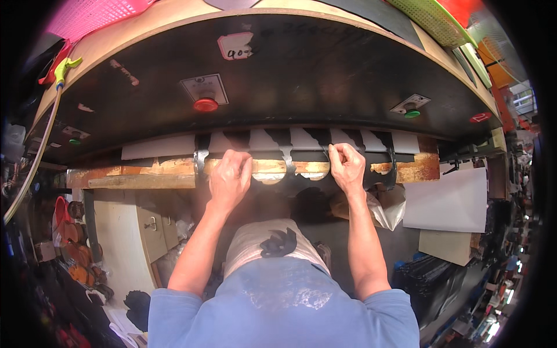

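A thin black sheet with curved cut-outs (282,137) lies over a white board (159,148) under the machine's front panel. Its narrow strips hang down over the wooden front edge (142,181). My left hand (229,178) is closed at the sheet's near edge, thumb and fingers pinched together on a strip. My right hand (349,169) pinches another strip farther right, its fingers curled. Between my hands, one strip droops over the wood, and pale wood shows through the gaps. The fingertips partly cover what they grip.
Above my hands spans a black machine panel (278,69) with a red button (206,105) and a green button (412,114). A pink basket (96,18) and a green basket (432,22) sit on top. White sheets (447,200) hang at right; a cabinet (152,223) stands at left.
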`<state>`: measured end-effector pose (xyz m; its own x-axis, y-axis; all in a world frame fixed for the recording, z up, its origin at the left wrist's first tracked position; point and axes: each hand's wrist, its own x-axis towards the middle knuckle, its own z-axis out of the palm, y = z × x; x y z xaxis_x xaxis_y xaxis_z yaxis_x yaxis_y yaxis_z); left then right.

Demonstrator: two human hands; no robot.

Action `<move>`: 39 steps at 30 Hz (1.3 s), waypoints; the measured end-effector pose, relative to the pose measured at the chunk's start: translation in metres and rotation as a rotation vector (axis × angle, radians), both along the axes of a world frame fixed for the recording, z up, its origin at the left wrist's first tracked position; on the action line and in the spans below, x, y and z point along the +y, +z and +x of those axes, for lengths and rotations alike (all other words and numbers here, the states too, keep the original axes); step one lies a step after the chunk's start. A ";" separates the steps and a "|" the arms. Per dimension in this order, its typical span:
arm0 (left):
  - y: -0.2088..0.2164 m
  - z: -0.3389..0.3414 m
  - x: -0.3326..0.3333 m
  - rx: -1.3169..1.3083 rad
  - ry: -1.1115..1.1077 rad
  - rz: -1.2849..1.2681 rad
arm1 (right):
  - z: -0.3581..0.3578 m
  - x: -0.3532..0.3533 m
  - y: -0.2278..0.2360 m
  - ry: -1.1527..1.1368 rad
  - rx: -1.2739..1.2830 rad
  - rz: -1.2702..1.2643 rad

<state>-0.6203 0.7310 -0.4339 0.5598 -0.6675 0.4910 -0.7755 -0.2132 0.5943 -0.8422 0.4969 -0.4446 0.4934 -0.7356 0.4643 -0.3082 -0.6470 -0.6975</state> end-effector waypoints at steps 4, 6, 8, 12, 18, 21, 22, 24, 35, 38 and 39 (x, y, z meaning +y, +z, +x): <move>0.004 -0.004 0.001 0.008 -0.019 -0.007 | -0.002 -0.010 0.004 -0.095 -0.097 0.424; 0.005 -0.007 0.002 -0.045 -0.015 -0.016 | -0.002 -0.011 0.004 -0.070 -0.098 0.366; 0.004 -0.010 0.003 -0.036 0.001 -0.002 | -0.003 -0.011 0.000 -0.073 -0.077 0.303; 0.000 -0.012 0.003 -0.011 -0.004 -0.025 | -0.008 -0.015 -0.005 -0.089 -0.094 0.371; 0.006 -0.014 0.007 0.027 -0.039 0.009 | -0.003 -0.012 0.011 -0.170 -0.244 0.588; 0.025 -0.009 0.008 0.099 -0.089 0.180 | 0.031 0.009 0.018 -0.085 -0.243 0.582; 0.033 -0.002 0.007 0.142 -0.125 0.250 | 0.047 0.010 0.023 0.011 -0.154 0.402; 0.047 0.018 -0.004 0.251 -0.160 0.417 | 0.087 0.007 0.031 0.133 -0.001 0.137; 0.026 0.099 -0.106 -0.154 -0.081 0.203 | 0.188 -0.010 0.044 0.234 0.200 0.065; 0.020 0.097 -0.102 -0.120 -0.080 0.214 | 0.167 -0.038 0.060 0.356 -0.009 0.403; 0.019 0.097 -0.102 -0.117 -0.078 0.229 | 0.161 -0.045 0.064 0.396 -0.166 0.763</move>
<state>-0.5235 0.6294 -0.4145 0.4505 -0.8075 0.3807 -0.8555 -0.2686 0.4427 -0.6809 0.4519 -0.3802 0.7481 -0.6635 0.0036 -0.0160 -0.0235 -0.9996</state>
